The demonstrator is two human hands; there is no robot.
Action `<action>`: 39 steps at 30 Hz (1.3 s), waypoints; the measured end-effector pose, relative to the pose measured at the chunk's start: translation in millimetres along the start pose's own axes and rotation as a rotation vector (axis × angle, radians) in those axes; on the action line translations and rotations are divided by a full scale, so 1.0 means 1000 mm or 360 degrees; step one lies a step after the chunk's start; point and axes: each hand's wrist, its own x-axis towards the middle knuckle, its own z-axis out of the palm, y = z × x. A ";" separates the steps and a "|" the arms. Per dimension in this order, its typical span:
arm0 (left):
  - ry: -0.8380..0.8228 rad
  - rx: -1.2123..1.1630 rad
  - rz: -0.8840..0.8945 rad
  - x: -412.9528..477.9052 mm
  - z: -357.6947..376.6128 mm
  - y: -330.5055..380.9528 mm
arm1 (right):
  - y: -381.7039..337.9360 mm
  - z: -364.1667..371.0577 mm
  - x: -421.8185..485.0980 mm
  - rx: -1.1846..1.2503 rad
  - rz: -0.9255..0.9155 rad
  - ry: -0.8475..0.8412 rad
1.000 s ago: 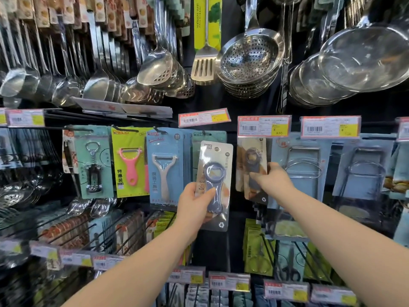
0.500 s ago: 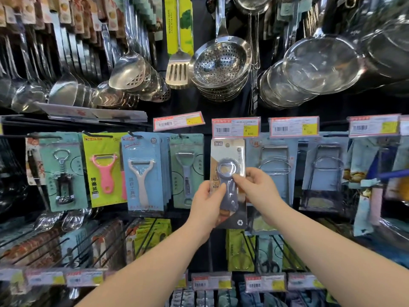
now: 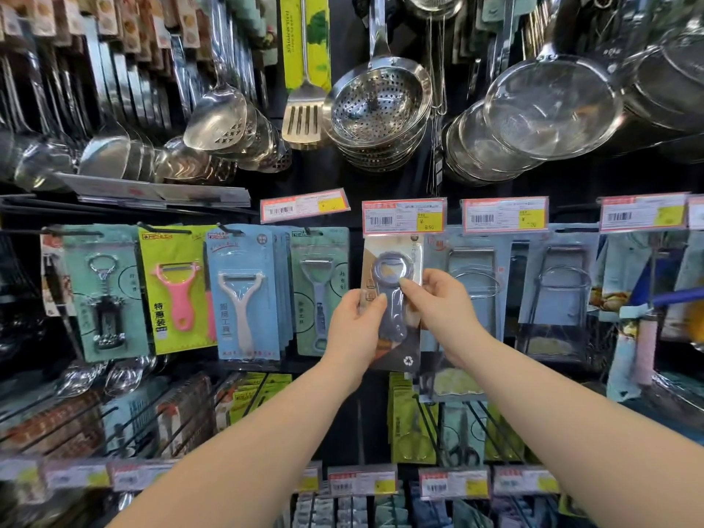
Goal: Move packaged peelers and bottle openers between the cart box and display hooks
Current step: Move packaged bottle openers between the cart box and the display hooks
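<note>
Display wall (image 3: pixel 396 177) behind bottle opener pack (image 3: pixel 392 266), left hand (image 3: pixel 356 329) and right hand (image 3: pixel 442 310) pinching it

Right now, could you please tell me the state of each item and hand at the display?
bottle opener pack: upright, held by both hands, top hidden behind price tag; hooked or not, cannot tell.
left hand: grips the pack's left edge.
right hand: pinches the pack's right side.
pink peeler pack: hanging on its hook.
white peeler pack: hanging, front of a stack.

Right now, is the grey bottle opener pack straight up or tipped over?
Upright: the grey bottle opener pack stands vertical, pinched between left hand and right hand.
</note>
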 end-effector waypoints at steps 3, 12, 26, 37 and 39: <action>-0.0032 -0.0142 -0.0023 -0.003 0.004 0.002 | -0.002 0.000 -0.001 0.0013 -0.0003 0.0038; -0.0052 -0.0152 -0.0005 -0.001 0.012 0.009 | -0.009 -0.002 0.004 -0.0028 0.0010 0.0052; -0.0032 -0.0163 -0.0079 -0.005 0.013 0.000 | 0.001 -0.003 -0.002 0.0015 0.0012 0.0050; -0.0035 -0.0145 -0.0048 -0.009 0.016 -0.002 | 0.005 -0.004 -0.006 0.0039 -0.0048 0.0074; 0.0007 -0.0095 -0.0036 -0.005 0.018 0.000 | 0.003 -0.006 -0.006 0.0090 -0.0045 0.0113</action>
